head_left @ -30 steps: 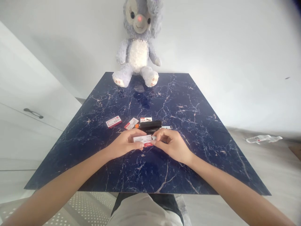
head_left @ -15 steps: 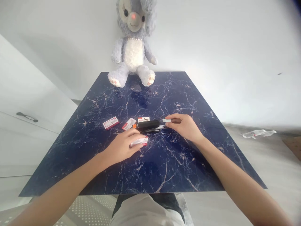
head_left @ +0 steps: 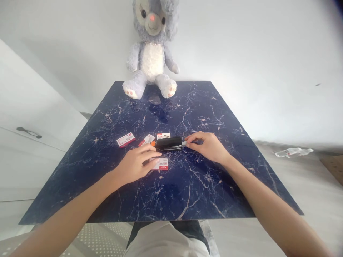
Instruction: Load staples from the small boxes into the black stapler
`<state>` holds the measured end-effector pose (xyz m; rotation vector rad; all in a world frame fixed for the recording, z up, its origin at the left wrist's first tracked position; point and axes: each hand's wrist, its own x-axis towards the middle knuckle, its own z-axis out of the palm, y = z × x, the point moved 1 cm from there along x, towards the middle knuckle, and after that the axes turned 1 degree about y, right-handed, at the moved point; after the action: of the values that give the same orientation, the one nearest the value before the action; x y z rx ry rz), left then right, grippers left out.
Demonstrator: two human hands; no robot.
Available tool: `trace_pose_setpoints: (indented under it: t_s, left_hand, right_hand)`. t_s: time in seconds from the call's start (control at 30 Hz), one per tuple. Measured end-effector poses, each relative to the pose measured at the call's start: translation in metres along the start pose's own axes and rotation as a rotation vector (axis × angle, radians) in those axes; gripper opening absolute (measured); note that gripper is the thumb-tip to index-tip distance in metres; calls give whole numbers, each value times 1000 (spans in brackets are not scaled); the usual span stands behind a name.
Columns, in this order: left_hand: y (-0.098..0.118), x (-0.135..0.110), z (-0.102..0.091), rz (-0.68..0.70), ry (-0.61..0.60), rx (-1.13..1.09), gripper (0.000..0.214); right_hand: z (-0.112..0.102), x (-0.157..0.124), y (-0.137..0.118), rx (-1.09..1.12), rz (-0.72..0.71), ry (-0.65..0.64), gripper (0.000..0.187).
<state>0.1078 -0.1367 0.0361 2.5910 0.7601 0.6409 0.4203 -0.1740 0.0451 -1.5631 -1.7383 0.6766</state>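
In the head view, a small red-and-white box [head_left: 162, 164] lies flat on the table, and my left hand [head_left: 135, 160] is over its left end. The thumb rests at the box and the fingers are loosely apart. Beyond those fingers is a black stapler-like object [head_left: 169, 142] with a metal part along its near side and an orange tip [head_left: 153, 144]. My right hand [head_left: 207, 144] pinches a small pale grey strip [head_left: 183, 143] between thumb and fingers, at the object's right end. Whether the strip is inside it, I cannot tell.
Several more red-and-white boxes lie behind: one at the left [head_left: 125, 139], one tilted [head_left: 147, 139] and one behind the black object [head_left: 163, 135]. A plush toy [head_left: 152, 57] sits at the far edge of the blue marbled table [head_left: 187, 200]. Clear bottles [head_left: 293, 152] lie on the floor.
My right hand has moved left, bringing the pale strip to the black object's end. My left fingers have loosened from the near box, which now lies flat.
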Motion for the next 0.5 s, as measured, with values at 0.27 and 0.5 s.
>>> trace_pose_setpoints:
  t_s: [0.27, 0.5]
  left_hand:
    - [-2, 2, -1, 20, 31, -21, 23]
    - [-3, 2, -1, 37, 33, -25, 22]
  right_hand:
    - [-2, 0, 0, -61, 2, -50, 10]
    - [-3, -2, -3, -57, -37, -68, 11]
